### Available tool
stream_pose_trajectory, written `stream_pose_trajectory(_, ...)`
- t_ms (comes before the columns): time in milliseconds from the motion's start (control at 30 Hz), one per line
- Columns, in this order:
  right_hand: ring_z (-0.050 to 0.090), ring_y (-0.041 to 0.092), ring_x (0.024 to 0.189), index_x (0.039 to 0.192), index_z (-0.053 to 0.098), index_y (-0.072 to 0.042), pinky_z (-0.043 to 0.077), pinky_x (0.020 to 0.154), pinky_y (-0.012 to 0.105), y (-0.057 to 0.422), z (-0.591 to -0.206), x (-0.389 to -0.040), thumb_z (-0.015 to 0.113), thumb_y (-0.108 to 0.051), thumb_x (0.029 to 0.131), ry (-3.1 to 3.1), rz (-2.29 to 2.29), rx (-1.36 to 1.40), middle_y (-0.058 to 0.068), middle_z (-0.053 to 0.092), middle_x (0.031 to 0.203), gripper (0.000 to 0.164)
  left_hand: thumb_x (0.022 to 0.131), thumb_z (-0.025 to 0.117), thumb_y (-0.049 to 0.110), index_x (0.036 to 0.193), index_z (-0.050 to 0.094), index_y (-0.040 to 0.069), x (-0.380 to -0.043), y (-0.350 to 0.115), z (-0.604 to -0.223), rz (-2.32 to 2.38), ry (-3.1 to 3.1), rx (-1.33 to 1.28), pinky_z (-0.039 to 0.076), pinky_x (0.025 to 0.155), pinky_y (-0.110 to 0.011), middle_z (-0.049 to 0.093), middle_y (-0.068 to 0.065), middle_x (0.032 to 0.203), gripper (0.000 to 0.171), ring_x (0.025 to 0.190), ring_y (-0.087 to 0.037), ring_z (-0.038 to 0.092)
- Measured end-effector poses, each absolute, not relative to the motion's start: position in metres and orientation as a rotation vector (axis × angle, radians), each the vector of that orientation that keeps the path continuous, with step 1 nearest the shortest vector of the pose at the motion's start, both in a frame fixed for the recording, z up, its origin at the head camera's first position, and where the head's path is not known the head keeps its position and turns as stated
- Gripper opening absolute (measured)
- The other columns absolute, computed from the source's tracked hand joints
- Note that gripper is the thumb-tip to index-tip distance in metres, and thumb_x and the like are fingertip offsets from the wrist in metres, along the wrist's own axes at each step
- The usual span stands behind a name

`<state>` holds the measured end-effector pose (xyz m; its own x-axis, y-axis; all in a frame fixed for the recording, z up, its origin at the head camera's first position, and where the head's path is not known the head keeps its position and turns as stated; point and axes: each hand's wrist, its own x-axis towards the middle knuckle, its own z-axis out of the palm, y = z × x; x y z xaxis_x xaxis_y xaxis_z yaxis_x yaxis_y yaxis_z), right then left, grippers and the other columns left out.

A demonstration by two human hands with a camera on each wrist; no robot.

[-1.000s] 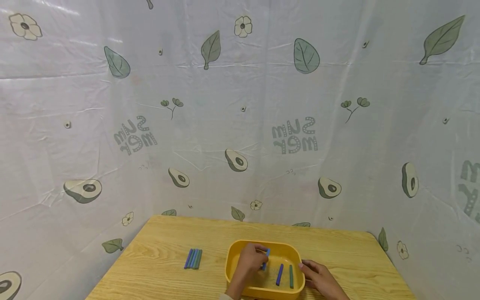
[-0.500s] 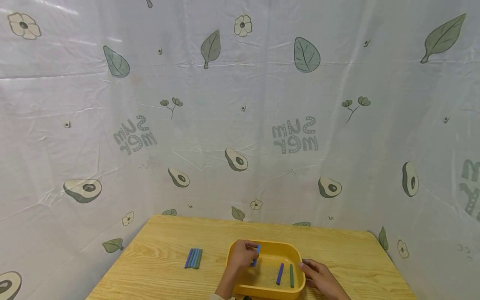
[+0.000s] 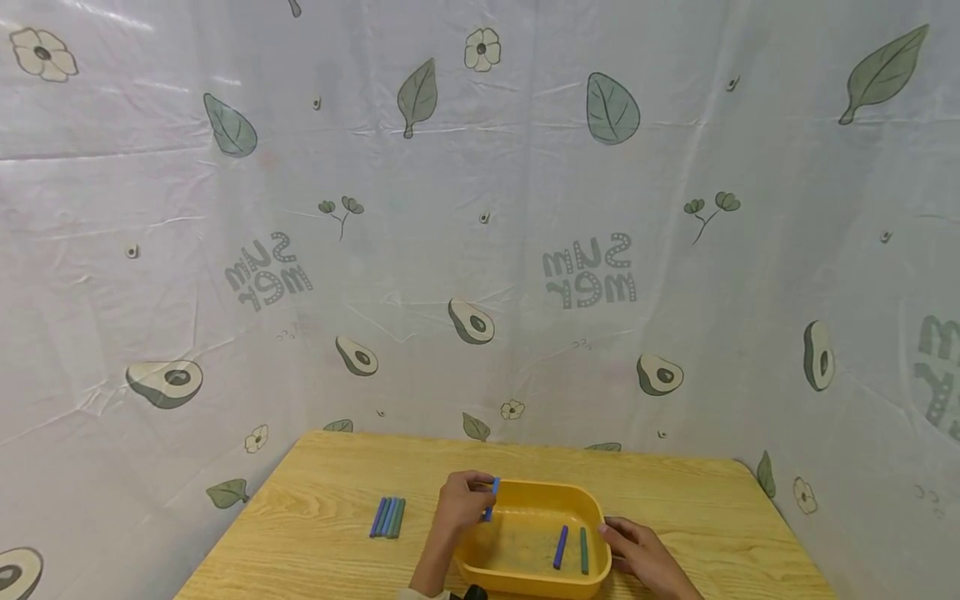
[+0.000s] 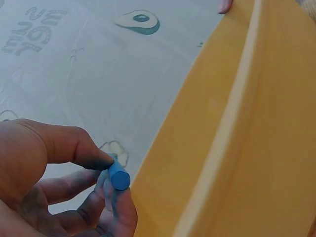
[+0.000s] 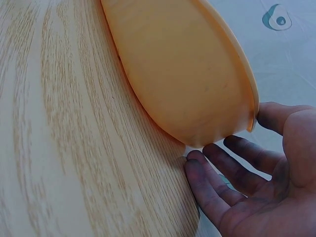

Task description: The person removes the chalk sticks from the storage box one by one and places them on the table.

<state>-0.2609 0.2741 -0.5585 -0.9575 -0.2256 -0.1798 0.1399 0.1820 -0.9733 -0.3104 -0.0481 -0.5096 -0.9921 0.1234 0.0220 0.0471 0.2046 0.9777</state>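
My left hand (image 3: 459,502) pinches a blue chalk stick (image 4: 120,178) between thumb and fingers, over the left rim of the yellow plastic tub (image 3: 536,583). Bluish smudges mark the fingertips in the left wrist view. A purple chalk stick (image 3: 560,547) and a green chalk stick (image 3: 584,551) lie apart in the tub's right part, with coloured dust on its floor. At the tub's right end, my right hand (image 3: 643,557) holds the wall, thumb at the rim and fingers against the outside, as the right wrist view (image 5: 256,168) shows.
Several blue, purple and green chalk sticks (image 3: 387,517) lie side by side on the wooden table (image 3: 322,550), left of the tub. A pale printed curtain (image 3: 420,250) hangs behind the table and along its sides.
My left hand has lifted the blue chalk stick and carried it left, from inside the tub to its left rim. My right hand stays at the tub's right end.
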Motion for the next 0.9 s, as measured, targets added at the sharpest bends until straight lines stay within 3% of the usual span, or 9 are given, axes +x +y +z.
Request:
stream_pose_trajectory(533, 0.07, 0.042, 0.125, 0.154, 0.031, 0.025, 0.063, 0.098, 0.048, 0.277, -0.558, -0.261, 0.05, -0.042, 0.114, 2.167, -1.851, -0.125, 0.042, 0.052, 0.148, 0.08, 0.09, 0.071, 0.002, 0.124, 0.074, -0.005, -0.312, -0.072, -0.502, 1.917, 2.435, 0.147, 0.062, 0.065, -0.03, 0.071, -0.014, 0.101, 0.035, 0.081, -0.019, 0.069)
stream_pose_trajectory(900, 0.069, 0.044, 0.126, 0.154, 0.026, 0.027, 0.063, 0.099, 0.048, 0.277, -0.558, -0.261, 0.047, -0.04, 0.116, 2.157, -1.842, -0.116, 0.045, 0.048, 0.15, 0.079, 0.089, 0.069, 0.001, 0.125, 0.074, -0.006, -0.312, -0.089, -0.507, 1.924, 2.455, 0.116, 0.059, 0.063, -0.028, 0.073, -0.015, 0.103, 0.037, 0.081, -0.018, 0.067)
